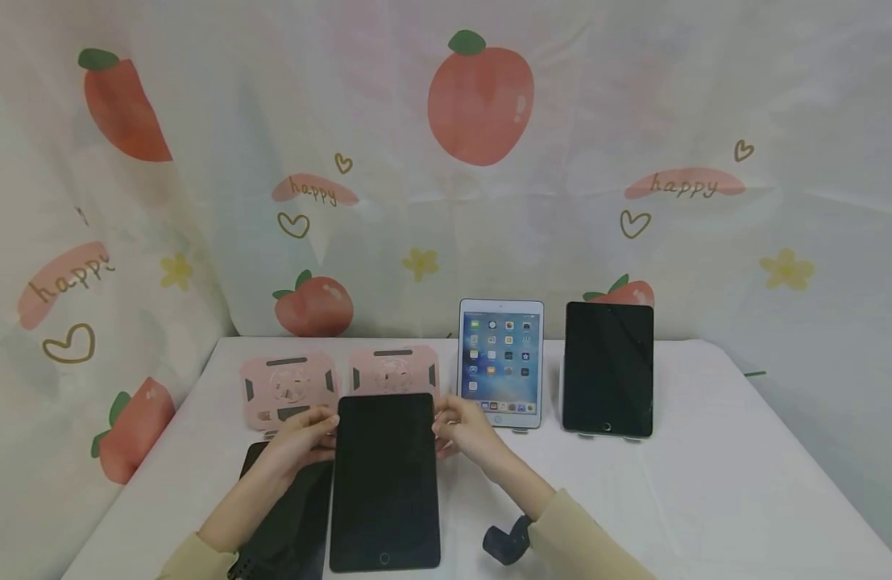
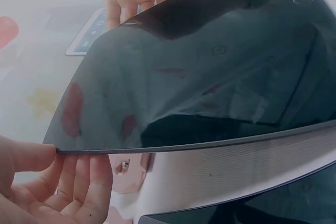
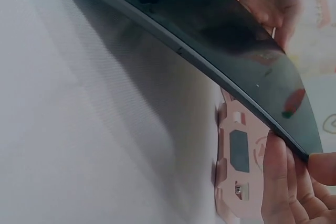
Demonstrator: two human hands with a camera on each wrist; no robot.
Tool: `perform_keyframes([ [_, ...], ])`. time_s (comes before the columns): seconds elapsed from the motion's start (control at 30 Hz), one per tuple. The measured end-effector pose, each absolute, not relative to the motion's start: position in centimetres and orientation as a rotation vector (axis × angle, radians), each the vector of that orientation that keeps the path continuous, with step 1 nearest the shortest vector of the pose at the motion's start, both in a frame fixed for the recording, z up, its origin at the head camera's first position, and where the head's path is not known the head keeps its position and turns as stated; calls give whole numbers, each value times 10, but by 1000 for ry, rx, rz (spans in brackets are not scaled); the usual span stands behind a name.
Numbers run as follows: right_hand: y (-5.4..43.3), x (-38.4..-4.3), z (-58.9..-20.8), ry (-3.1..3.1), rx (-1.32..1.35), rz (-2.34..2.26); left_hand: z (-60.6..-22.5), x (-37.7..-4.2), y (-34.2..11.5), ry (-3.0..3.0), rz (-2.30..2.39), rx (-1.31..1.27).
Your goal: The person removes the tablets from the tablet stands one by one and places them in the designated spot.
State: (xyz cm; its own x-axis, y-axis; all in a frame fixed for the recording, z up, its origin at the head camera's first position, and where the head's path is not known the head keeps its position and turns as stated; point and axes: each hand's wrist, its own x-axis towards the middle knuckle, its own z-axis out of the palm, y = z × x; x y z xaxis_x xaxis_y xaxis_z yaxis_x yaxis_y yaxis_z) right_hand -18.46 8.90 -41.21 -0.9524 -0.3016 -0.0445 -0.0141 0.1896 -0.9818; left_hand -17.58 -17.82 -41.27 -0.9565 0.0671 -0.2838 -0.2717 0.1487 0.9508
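A black-faced tablet (image 1: pixel 385 483) with a dark screen is held up at a tilt between both hands in the head view. My left hand (image 1: pixel 300 443) pinches its upper left edge, the thumb on the front and the fingers behind. At the upper right edge, my right hand (image 1: pixel 469 431) pinches it likewise. The left wrist view shows the left thumb (image 2: pixel 31 156) at the tablet's corner, with reflections across the glass (image 2: pixel 210 77). Under my left forearm lies another dark tablet (image 1: pixel 304 515), partly hidden by the arm.
Two pink protective cases (image 1: pixel 289 374) lie at the back left of the white table (image 1: pixel 707 483). Further right, a white tablet (image 1: pixel 499 354) with a lit home screen and a dark tablet (image 1: pixel 608 370) stand propped on stands. A printed curtain (image 1: pixel 562 161) hangs behind.
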Motion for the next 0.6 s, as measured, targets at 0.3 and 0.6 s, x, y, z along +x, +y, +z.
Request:
perform_keyframes([
  [0.3,93,-184,-419,2217,-291,-1815,-418,-173,-174,2182,1866,-219],
  [0.6,94,-184,-423,2242,-272,-1753,-425,-174,-169,2278,1771,-215],
])
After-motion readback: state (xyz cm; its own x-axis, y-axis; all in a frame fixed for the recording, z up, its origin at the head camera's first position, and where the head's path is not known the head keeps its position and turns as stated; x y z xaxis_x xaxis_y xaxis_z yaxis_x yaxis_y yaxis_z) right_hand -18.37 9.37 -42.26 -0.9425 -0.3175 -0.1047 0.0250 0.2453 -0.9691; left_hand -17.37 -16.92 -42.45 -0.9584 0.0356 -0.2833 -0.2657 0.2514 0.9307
